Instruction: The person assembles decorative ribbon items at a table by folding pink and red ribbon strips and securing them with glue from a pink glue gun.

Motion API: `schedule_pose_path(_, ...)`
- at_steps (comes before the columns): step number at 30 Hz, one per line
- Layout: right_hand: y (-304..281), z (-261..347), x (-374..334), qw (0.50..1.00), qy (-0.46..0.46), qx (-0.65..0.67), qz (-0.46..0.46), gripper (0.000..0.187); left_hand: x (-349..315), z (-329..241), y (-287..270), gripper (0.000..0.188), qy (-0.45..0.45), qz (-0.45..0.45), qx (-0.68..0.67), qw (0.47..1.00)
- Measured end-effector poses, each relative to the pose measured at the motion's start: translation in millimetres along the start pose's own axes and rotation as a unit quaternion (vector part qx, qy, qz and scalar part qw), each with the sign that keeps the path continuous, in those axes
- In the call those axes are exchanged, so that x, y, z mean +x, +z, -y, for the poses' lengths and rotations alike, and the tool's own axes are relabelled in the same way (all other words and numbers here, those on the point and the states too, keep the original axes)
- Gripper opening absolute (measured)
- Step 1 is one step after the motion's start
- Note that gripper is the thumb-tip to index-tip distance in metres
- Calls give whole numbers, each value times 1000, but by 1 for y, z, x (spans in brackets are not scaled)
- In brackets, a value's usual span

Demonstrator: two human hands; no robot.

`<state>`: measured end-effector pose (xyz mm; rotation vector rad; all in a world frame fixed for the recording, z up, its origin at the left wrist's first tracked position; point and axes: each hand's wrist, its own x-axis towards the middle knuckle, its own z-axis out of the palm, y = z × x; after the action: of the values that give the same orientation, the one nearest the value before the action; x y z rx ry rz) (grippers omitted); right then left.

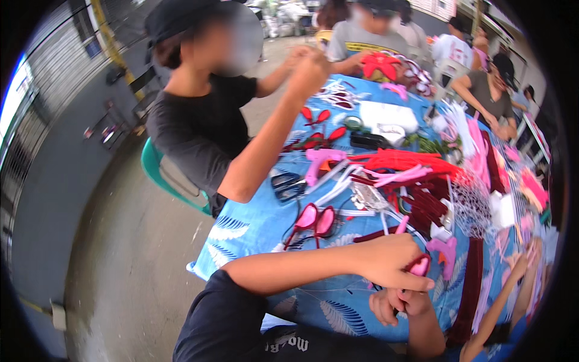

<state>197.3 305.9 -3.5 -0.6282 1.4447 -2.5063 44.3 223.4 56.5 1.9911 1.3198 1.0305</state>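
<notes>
Near the table's front edge, my left hand [392,259] is closed on a small petal-shaped piece [420,265], pink inside with a dark red fuzzy rim. Just below it, touching or nearly so, my right hand [399,303] has its fingers curled in. What those fingers grip is hidden. Two similar pink petals with dark red rims, a left one [307,216] and a right one [325,222], lie on the blue cloth beyond my left forearm. A pink glue gun [445,256] rests to the right of my hands.
Red fuzzy stems [398,160] pile mid-table, with a second pink glue gun [319,164] and scissors [288,186] nearby. A dark red bundle [470,289] hangs toward the right edge. One co-worker [205,114] sits at left; another person's arms [512,289] reach in at right.
</notes>
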Motion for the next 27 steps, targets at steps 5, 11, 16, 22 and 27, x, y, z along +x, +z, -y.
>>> schedule_pose_path(5, 4, 6, 2, 999, 41, 25, -2, 36, -4, 4, 0, 41, -17, 61, -21, 998)
schedule_pose_path(11, -5, 2, -3, 995, 23, 92, -26, 38, 4, 0, -3, 32, -28, 37, -57, 997)
schedule_pose_path(16, -5, 8, 3, 992, 2, 119, -49, 41, 4, 15, 1, 29, -126, 15, -209, 970)
schedule_pose_path(22, -4, 8, 4, 991, -5, 117, -69, 39, 6, 16, 3, 26, -167, 34, -256, 951)
schedule_pose_path(27, -8, 3, 5, 987, 2, 129, -97, 38, 5, 19, 1, 26, -159, 21, -238, 958)
